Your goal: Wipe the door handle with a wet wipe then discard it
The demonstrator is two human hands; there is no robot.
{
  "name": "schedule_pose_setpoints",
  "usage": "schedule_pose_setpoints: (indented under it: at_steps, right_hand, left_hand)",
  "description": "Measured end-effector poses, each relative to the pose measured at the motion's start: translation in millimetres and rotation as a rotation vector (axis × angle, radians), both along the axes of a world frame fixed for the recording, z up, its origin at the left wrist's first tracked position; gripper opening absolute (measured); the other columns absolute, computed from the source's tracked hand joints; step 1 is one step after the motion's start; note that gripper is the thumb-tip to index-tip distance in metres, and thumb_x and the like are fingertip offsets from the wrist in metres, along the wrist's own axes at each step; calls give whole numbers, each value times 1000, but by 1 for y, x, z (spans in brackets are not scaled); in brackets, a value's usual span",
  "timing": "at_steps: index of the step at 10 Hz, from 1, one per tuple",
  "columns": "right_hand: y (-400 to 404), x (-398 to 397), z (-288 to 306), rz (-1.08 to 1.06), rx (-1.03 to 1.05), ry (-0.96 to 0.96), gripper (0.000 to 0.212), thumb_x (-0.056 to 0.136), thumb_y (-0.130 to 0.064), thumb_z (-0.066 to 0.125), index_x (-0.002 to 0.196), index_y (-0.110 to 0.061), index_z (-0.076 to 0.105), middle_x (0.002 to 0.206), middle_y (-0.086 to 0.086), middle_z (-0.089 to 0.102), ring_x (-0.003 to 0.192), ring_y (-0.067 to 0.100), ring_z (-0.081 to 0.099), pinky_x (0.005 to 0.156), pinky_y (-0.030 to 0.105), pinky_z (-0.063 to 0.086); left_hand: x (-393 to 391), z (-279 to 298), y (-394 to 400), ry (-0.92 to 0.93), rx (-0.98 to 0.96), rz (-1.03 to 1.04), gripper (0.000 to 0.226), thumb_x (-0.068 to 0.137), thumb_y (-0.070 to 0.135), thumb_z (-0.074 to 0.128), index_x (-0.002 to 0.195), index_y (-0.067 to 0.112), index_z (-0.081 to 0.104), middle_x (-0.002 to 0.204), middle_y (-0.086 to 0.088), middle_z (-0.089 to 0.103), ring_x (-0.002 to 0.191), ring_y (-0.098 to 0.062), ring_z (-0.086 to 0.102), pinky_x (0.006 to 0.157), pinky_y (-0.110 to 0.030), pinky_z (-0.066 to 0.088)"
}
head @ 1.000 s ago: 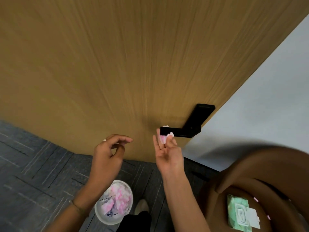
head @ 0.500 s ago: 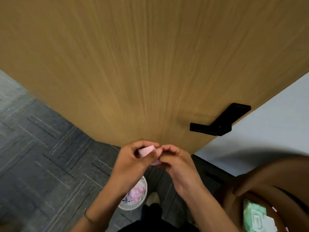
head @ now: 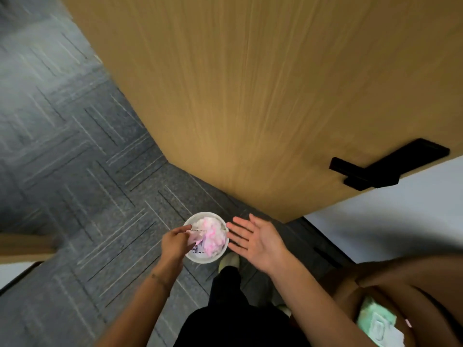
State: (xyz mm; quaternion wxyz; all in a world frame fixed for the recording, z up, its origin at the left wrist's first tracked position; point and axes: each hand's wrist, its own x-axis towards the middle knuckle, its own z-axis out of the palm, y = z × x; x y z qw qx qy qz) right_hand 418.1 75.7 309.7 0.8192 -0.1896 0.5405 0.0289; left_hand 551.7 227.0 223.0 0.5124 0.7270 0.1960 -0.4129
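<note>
A black lever door handle (head: 380, 166) sticks out of the wooden door (head: 250, 96) at the right. On the floor below stands a white round bin (head: 200, 257) filled with crumpled pink and white wipes (head: 213, 234). My left hand (head: 175, 242) reaches down over the bin's left rim, fingers pinched on a pink wet wipe (head: 195, 238). My right hand (head: 255, 240) hovers beside the bin's right rim, palm up, fingers spread, holding nothing.
Grey patterned carpet (head: 87, 171) covers the floor. A brown container (head: 413, 284) at the lower right holds a green pack of wet wipes (head: 375, 321). My dark trouser leg (head: 225, 296) and shoe (head: 229, 260) are just behind the bin. A white wall (head: 400, 221) borders the door.
The wipe went from my right hand at the handle to my left hand. My left hand has lowered it to the bin; my right hand has opened. The view has tilted down.
</note>
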Motion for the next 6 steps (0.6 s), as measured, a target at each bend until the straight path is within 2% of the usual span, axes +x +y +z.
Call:
schedule_pose_setpoints:
  at_steps: [1,2,3,4,5,6]
  right_hand:
    - [13,11,-11,58,-19,30,47,105,-41,38,135,-9,54,144,14,56,135,33,49,114,49,36]
    - [19,13,-22,48,-37,19,46,105,-39,38,139,-10,52,145,14,56,135,32,49,114,49,36]
    - [18,4,-19,20,-67,-30,45,106,-33,37,142,-10,51,142,14,59,131,32,54,114,50,38]
    - [7,-17,5,-32,-193,-95,36,106,-25,38,128,-12,62,131,15,68,117,30,65,105,46,48]
    - [-14,-52,57,-71,-459,-179,27,103,-15,45,109,-13,71,114,13,77,108,28,72,95,41,55]
    - [-36,-96,110,-164,-690,-308,26,100,-8,49,107,-9,74,107,12,79,104,28,74,92,38,59]
  left_hand:
    - [-3,-10,3,35,25,-26,32,96,3,52,125,-7,59,108,-18,67,93,-27,63,78,-34,55]
    - [-2,1,3,85,-11,20,21,102,4,35,116,6,51,78,-8,51,66,-18,50,49,-19,48]
    - [-8,30,0,-2,-94,75,23,102,13,41,116,8,58,101,-14,63,90,-28,60,74,-33,50]
    - [-24,74,-8,-193,-182,-15,30,103,15,43,119,7,66,116,-18,70,109,-35,65,91,-42,52]
    - [-47,140,-31,-401,-340,-144,30,103,9,43,108,12,73,104,-13,77,102,-31,70,89,-38,55]
    - [-76,202,-54,-565,-562,-271,31,102,10,45,101,18,75,99,-9,79,99,-29,73,88,-36,57]
